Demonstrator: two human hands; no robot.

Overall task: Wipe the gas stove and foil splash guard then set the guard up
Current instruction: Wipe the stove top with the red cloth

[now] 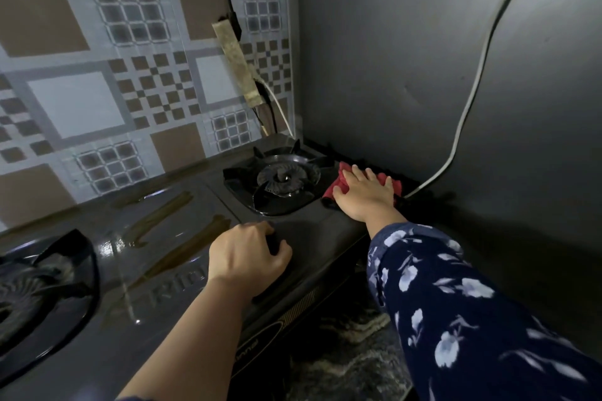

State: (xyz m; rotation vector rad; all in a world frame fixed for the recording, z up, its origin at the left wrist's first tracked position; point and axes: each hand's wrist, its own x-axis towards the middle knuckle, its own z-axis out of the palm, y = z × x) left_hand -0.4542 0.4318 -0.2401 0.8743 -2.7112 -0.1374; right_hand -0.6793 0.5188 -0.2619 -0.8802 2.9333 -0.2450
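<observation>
A dark, glossy two-burner gas stove (169, 238) fills the lower left, with wet streaks across its top. Its right burner (280, 177) sits at the centre and its left burner (35, 283) at the left edge. My right hand (365, 195) lies flat, fingers spread, pressing a red cloth (338, 181) onto the stove's far right edge beside the right burner. My left hand (249, 254) rests curled on the stove's front edge, its fingertips bent over the top. A patterned foil splash guard (114, 81) stands behind the stove against the wall.
A dark grey wall (439, 58) rises just right of the stove, with a white cable (469, 101) hanging down it. A taped power strip (237, 65) with cords hangs at the back corner. A patterned countertop (351, 348) shows below the stove's front.
</observation>
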